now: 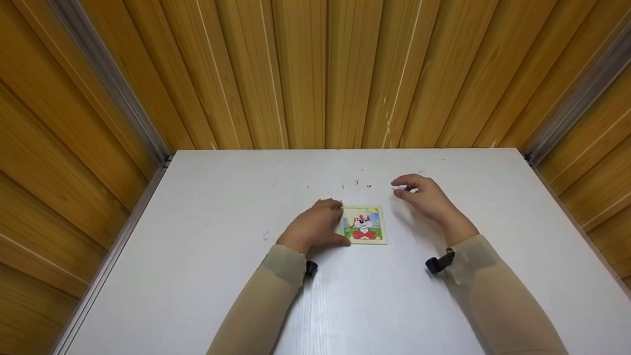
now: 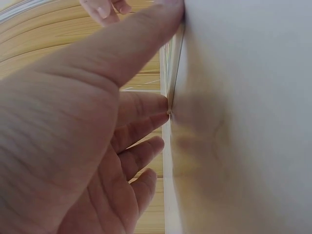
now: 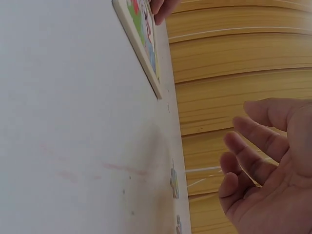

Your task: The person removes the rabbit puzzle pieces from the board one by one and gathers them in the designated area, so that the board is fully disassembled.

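Note:
A small square jigsaw puzzle point(image 1: 364, 231) lies flat on the white table, its pale wooden frame around a cartoon animal in red. A cream patch shows at the picture's upper left. My left hand point(image 1: 315, 227) holds the puzzle's left side, thumb at the near edge and fingers at the far edge. To the right, my right hand point(image 1: 426, 199) hovers over the table with fingers loosely bent. Nothing is between its fingers in the right wrist view. Beyond that hand, a puzzle piece point(image 3: 174, 183) lies on the table; a second piece point(image 3: 179, 224) is partly cut off.
Dark specks and scuffs point(image 1: 356, 184) mark the white table point(image 1: 207, 207) beyond the puzzle. Yellow wood-look panels point(image 1: 325, 74) rise behind the table and on both sides. A dark band point(image 1: 439, 262) is strapped at the right wrist.

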The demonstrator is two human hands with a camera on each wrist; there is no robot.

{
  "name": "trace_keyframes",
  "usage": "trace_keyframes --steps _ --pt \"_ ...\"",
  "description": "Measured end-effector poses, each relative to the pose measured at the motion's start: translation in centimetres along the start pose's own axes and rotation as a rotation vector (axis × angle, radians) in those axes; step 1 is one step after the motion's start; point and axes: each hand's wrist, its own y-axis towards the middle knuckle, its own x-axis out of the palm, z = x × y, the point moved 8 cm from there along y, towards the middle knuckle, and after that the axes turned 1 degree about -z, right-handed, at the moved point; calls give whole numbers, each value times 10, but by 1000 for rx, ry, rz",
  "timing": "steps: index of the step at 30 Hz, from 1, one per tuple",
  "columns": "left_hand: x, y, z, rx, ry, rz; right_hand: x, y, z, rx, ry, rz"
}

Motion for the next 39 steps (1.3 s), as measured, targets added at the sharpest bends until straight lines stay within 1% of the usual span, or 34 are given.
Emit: trace_keyframes --steps 4,7,10,15,19,24,33,39 --pt "0 0 -1 -6 -8 0 9 -2 -4 19 51 -12" --pt "0 0 -1 -7 -11 -1 20 -3 -4 44 79 -47" --pt "-1 0 -1 -3 -7 -1 29 -3 -4 54 97 -87" --pt "-1 -2 -4 17 11 1 41 -3 -5 59 111 -127" --pt "-3 -4 -6 40 28 16 49 -2 -7 66 96 -148" --pt "-4 -5 -8 50 15 16 58 -3 -9 70 53 -165" --pt "-4 -4 -9 41 6 16 71 -4 -17 1 -3 -189" --pt "-5 -4 -8 58 27 21 76 -7 -19 -6 -20 -197"
